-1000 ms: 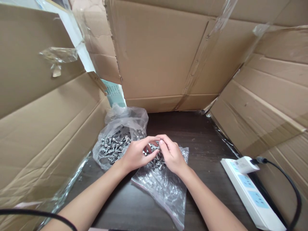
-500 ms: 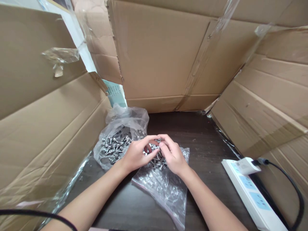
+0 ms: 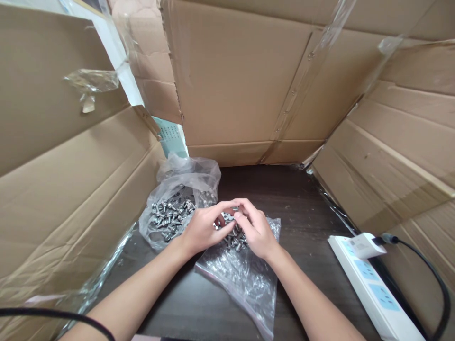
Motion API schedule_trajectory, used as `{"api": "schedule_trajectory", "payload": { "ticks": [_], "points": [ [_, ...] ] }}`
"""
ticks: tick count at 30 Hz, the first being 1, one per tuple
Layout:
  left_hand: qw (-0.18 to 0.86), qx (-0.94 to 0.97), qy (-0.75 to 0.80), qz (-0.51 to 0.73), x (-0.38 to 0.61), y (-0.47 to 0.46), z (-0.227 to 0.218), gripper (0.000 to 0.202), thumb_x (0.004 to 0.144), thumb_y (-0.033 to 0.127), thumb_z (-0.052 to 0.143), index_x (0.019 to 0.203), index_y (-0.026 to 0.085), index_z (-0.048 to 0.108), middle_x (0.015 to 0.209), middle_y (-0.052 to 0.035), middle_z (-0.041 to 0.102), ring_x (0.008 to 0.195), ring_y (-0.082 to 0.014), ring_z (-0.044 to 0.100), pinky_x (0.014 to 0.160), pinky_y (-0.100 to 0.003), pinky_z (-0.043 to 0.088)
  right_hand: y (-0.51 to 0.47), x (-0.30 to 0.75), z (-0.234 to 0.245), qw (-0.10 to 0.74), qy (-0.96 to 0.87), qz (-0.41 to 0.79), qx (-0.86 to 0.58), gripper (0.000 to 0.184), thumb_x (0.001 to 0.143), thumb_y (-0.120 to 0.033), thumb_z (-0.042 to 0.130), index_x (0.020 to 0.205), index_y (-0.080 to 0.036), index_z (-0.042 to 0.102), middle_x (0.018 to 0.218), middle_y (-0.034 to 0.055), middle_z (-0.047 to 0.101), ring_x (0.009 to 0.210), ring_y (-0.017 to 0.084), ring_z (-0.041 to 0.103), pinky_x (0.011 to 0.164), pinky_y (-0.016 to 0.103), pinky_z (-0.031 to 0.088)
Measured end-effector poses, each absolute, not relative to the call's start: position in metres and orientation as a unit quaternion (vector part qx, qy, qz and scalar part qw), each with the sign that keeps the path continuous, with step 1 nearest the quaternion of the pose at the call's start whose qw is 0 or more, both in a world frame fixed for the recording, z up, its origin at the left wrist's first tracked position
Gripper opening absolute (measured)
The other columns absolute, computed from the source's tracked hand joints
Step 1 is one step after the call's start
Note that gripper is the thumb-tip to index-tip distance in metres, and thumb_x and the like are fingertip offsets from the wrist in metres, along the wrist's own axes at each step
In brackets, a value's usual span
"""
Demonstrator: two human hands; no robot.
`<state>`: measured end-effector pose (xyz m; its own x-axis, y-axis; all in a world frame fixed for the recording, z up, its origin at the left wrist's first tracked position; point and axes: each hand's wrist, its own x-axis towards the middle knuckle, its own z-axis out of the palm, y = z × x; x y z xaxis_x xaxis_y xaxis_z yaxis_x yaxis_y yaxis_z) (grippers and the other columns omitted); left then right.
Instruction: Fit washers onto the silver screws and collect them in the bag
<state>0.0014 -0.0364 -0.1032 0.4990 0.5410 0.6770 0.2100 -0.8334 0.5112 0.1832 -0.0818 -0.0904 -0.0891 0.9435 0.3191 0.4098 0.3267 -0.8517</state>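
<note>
My left hand (image 3: 202,229) and my right hand (image 3: 254,229) meet fingertip to fingertip over a heap of small silver screws (image 3: 235,239) lying on a flat clear plastic bag (image 3: 245,279). Both hands are closed in a pinch on small metal parts (image 3: 226,219) between them; I cannot make out exactly which pieces. To the left, an open crumpled plastic bag (image 3: 185,180) holds several more silver screws (image 3: 170,215), close to my left wrist.
Cardboard walls (image 3: 241,80) stand on the left, back and right of the dark wooden table (image 3: 284,199). A white power strip (image 3: 369,279) with a plugged adapter and black cable lies at the right. A black cable (image 3: 53,315) crosses the lower left.
My fingers have shifted slightly around the small parts; both hands stay in the same place over the screws.
</note>
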Motion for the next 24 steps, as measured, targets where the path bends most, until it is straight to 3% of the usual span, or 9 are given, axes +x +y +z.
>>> {"api": "schedule_trajectory", "payload": {
  "ticks": [5, 10, 15, 19, 24],
  "points": [
    [0.191, 0.837, 0.237, 0.455, -0.0005, -0.0355, -0.0986, 0.041, 0.094, 0.017, 0.07, 0.134, 0.022, 0.06, 0.103, 0.001, 0.078, 0.059, -0.0054, 0.067, 0.063, -0.017, 0.056, -0.0821, 0.184, -0.0888, 0.465, -0.683, 0.27, -0.494, 0.031, 0.09, -0.021, 0.048, 0.116, -0.017, 0.064, 0.076, -0.0008, 0.057, 0.066, 0.014, 0.054, 0.064, 0.025, 0.041],
    [0.177, 0.844, 0.228, 0.451, -0.0004, -0.0347, -0.0987, 0.042, 0.094, 0.013, 0.068, 0.135, 0.02, 0.059, 0.103, 0.0015, 0.079, 0.059, -0.005, 0.067, 0.064, -0.016, 0.056, -0.0832, 0.1825, -0.0902, 0.455, -0.673, 0.284, -0.51, 0.029, 0.1, -0.03, 0.045, 0.12, -0.018, 0.063, 0.068, -0.003, 0.052, 0.059, 0.013, 0.049, 0.059, 0.025, 0.037],
    [0.169, 0.847, 0.223, 0.451, -0.001, -0.0338, -0.1016, 0.045, 0.094, 0.014, 0.069, 0.137, 0.02, 0.057, 0.103, 0.001, 0.079, 0.06, -0.0052, 0.068, 0.065, -0.016, 0.057, -0.0827, 0.1838, -0.0921, 0.471, -0.679, 0.269, -0.495, 0.034, 0.094, -0.026, 0.048, 0.126, -0.017, 0.06, 0.078, -0.0012, 0.056, 0.066, 0.013, 0.053, 0.065, 0.025, 0.042],
    [0.17, 0.849, 0.222, 0.447, -0.0016, -0.0332, -0.1015, 0.044, 0.095, 0.013, 0.068, 0.138, 0.021, 0.057, 0.103, 0.0015, 0.079, 0.06, -0.0045, 0.067, 0.065, -0.015, 0.057, -0.0821, 0.183, -0.0916, 0.451, -0.673, 0.279, -0.516, 0.032, 0.102, -0.033, 0.045, 0.126, -0.018, 0.06, 0.073, -0.0018, 0.058, 0.062, 0.013, 0.054, 0.062, 0.025, 0.04],
    [0.165, 0.846, 0.23, 0.451, -0.0018, -0.033, -0.1006, 0.039, 0.097, 0.019, 0.069, 0.134, 0.02, 0.059, 0.102, 0.0001, 0.079, 0.06, -0.0057, 0.069, 0.064, -0.017, 0.058, -0.0831, 0.1823, -0.0907, 0.45, -0.68, 0.267, -0.514, 0.032, 0.099, -0.029, 0.046, 0.125, -0.018, 0.06, 0.073, -0.0016, 0.058, 0.062, 0.014, 0.054, 0.063, 0.025, 0.041]
  ]
}}
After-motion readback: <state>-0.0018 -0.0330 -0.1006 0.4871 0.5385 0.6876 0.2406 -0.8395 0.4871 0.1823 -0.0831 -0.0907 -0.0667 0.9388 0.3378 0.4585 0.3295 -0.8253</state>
